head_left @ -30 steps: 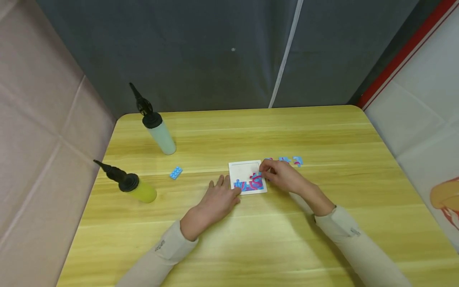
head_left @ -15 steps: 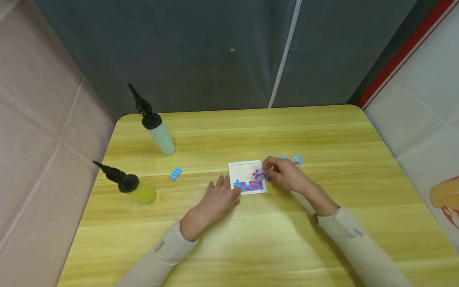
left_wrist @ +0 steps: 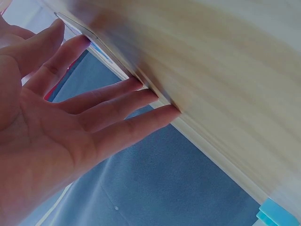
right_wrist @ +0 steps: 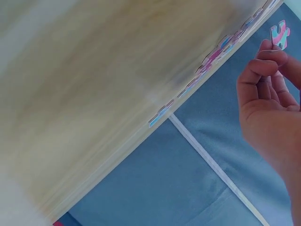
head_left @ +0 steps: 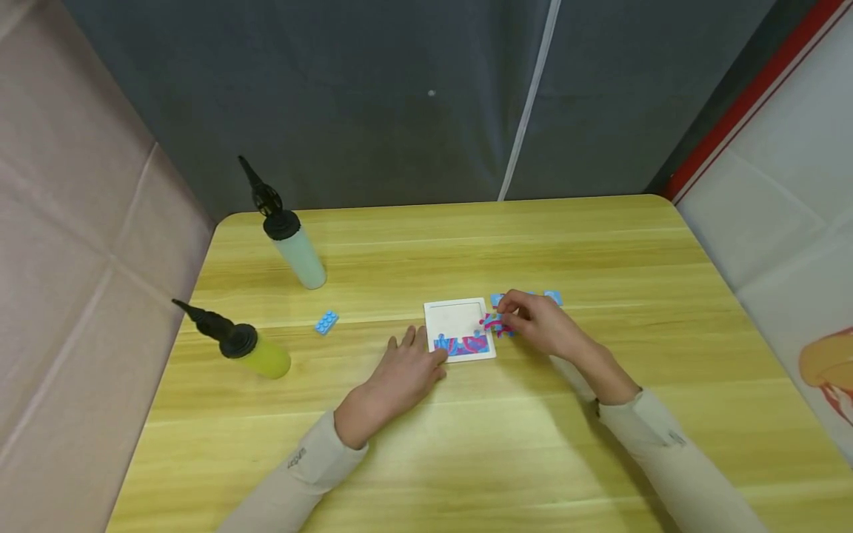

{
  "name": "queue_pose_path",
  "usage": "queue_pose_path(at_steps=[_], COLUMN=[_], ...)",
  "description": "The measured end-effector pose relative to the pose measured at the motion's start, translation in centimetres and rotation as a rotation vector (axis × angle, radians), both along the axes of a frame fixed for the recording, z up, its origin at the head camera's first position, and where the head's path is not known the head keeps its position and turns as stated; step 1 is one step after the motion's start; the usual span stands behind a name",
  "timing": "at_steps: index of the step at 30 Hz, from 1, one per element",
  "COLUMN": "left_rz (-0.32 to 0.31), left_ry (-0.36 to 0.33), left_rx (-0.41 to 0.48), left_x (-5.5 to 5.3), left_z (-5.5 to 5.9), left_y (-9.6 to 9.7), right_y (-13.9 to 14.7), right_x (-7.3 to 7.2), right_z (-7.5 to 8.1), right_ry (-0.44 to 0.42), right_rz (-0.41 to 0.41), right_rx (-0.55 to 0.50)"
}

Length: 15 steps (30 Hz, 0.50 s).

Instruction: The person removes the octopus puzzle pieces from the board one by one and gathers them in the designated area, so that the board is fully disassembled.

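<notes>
My right hand (head_left: 541,324) pinches a pink and blue jigsaw piece (right_wrist: 281,34) between thumb and fingers, raised over the right side of a white puzzle tray (head_left: 453,314). Joined jigsaw pieces (head_left: 463,345) fill the tray's lower strip, while its upper part shows bare white. My left hand (head_left: 403,370) lies along the tray's left side with fingers stretched out, its thumb on the lower left corner. In the left wrist view the fingertips (left_wrist: 175,109) touch down at the tray's edge and the table.
Loose jigsaw pieces (head_left: 552,296) lie right of the tray, partly behind my right hand. To the left are a blue toy brick (head_left: 326,322), a yellow balloon pump (head_left: 263,357) and a pale green balloon pump (head_left: 301,255) with black nozzles. A dark curtain hangs behind the table.
My right hand has shifted right, carrying the jigsaw piece from above the tray's joined pieces to its right edge. Loose pieces behind the hand show differently. The left hand stays put.
</notes>
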State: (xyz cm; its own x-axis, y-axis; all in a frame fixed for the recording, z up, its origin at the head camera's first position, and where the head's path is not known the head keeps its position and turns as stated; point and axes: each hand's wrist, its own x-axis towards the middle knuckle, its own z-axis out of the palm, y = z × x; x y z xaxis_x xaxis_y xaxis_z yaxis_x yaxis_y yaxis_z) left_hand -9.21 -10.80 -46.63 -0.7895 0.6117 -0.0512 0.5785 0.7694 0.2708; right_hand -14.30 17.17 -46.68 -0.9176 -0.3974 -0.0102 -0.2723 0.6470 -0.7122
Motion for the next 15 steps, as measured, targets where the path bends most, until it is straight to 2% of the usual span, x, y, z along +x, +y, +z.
queue_pose_path(at_steps=[5,15], left_rz=[0.000,0.000], left_ry=[-0.008,-0.014], left_rx=[0.004,0.005], left_x=[0.0,0.0], left_z=[0.1,0.1], left_y=[0.0,0.0], right_y=[0.5,1.7], right_x=[0.0,0.0], right_z=[0.0,-0.2], right_ry=[-0.003,-0.017], right_rz=[-0.016,-0.024], right_rx=[0.025,0.011])
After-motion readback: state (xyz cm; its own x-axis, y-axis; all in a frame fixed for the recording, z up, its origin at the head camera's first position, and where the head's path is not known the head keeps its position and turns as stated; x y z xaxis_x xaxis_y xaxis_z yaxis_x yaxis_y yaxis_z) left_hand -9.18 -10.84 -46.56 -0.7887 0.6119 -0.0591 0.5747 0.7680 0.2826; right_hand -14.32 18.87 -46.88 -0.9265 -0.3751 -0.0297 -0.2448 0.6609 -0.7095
